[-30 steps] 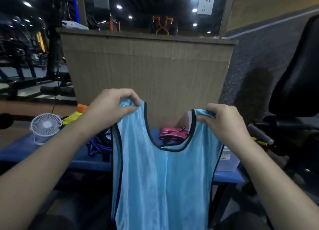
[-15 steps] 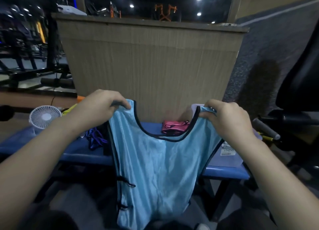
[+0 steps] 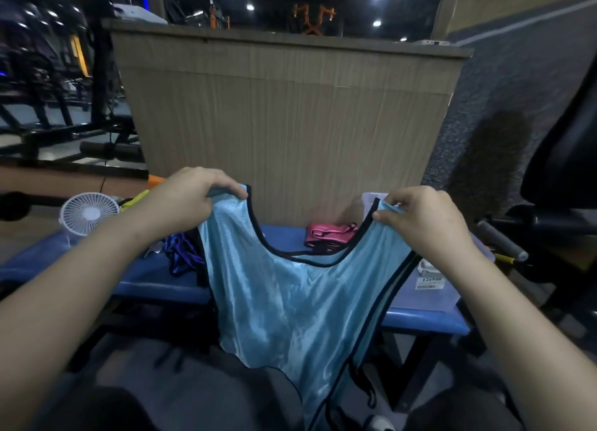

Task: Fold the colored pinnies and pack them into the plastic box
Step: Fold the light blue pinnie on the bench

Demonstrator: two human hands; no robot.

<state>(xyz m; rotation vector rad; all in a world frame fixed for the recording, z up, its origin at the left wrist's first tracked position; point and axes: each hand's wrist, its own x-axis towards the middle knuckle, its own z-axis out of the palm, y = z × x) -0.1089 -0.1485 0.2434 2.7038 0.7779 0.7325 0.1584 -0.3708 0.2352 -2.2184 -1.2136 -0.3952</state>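
1. While the light blue pinny (image 3: 290,301) hangs over the person's lap, the left hand (image 3: 187,201) pinches one shoulder strap and the right hand (image 3: 420,220) pinches the other.
2. Just past the hands, a blue bench (image 3: 129,275) holds a purple pinny (image 3: 181,256) under the left hand.
3. A folded pink pinny (image 3: 326,233) lies between the hands; the plastic box (image 3: 433,288) sits under the right one.
4. Left of the left hand stands a white fan (image 3: 89,212).

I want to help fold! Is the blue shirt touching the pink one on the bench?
Cannot tell. In the head view the light blue pinny, pinched by the left hand and right hand, overlaps the pink pinny, hiding any gap.
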